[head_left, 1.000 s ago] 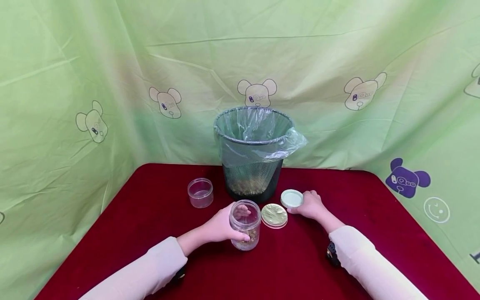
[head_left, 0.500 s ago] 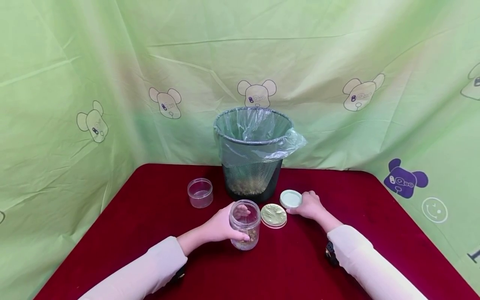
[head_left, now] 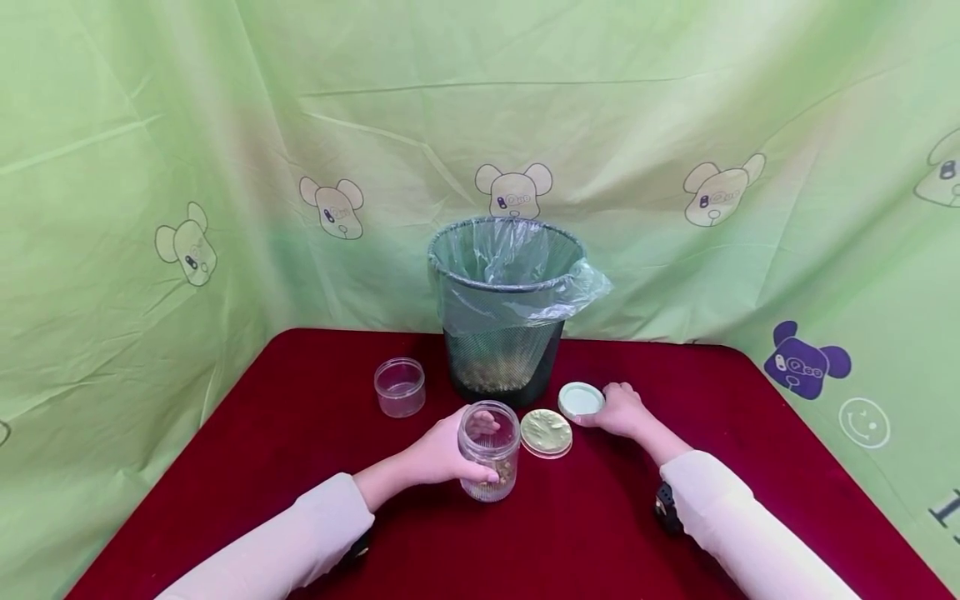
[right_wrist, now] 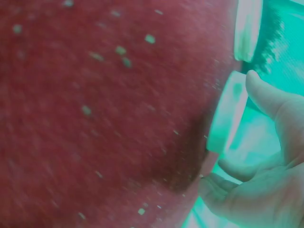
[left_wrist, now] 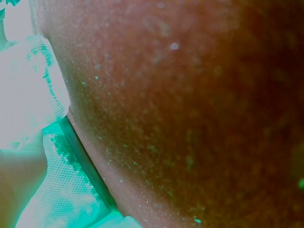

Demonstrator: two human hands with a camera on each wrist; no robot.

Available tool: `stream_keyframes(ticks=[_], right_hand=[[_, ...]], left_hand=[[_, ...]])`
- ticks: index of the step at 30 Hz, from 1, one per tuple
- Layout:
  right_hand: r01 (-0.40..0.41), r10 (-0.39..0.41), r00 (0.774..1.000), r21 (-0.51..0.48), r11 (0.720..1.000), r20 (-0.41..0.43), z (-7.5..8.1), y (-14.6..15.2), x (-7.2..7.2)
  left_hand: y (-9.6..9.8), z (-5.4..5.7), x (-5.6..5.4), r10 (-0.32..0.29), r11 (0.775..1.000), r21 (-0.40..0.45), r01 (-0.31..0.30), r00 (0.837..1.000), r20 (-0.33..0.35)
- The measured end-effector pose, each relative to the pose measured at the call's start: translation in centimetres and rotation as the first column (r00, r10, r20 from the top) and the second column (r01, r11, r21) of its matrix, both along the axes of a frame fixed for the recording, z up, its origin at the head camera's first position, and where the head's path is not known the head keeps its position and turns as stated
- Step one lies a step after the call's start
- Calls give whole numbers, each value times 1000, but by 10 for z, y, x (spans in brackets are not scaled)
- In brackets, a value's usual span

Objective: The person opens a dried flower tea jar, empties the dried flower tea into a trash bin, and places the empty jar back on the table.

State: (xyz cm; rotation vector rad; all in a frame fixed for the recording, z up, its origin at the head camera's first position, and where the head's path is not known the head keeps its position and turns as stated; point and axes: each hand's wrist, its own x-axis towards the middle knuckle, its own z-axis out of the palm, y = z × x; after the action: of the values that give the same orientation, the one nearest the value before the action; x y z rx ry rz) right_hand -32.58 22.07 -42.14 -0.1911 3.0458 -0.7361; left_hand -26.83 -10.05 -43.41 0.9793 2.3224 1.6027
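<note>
My left hand grips a clear ribbed jar, its mouth uncovered and small brown pieces low inside. The jar stands upright near the middle of the red table; its ribbed wall also shows overexposed in the left wrist view. Farther right, my right hand holds a pale round lid lying flat on the cloth. Thumb and forefinger span its rim, as the right wrist view shows, with the thumb against one edge. Between jar and lid lies a disc with a crinkled, gold-coloured top.
Behind the jar stands a black mesh bin with a clear plastic liner hanging over its rim. A short clear tub stands left of it. Green printed cloth encloses the red table.
Both hands, the jar and the lid keep their places relative to one another. Only the head view shifts very slightly.
</note>
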Motion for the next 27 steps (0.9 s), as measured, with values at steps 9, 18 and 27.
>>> stream_keyframes(ticks=[9,18,27], right_hand=[[25,-33,998,-154,988,-50,31,5,-6],[63,-130,979,-374,925,-157,74,7,-11],[-49,-180,952,-704,709,-248,116,-4,-18]], left_hand=[[0,1,0,18,1000,-17,-17,1000,12],[1,-2,-1,4,1000,-5,-4,1000,-9],[0,-2,0,10,1000,-8,-10,1000,-3]])
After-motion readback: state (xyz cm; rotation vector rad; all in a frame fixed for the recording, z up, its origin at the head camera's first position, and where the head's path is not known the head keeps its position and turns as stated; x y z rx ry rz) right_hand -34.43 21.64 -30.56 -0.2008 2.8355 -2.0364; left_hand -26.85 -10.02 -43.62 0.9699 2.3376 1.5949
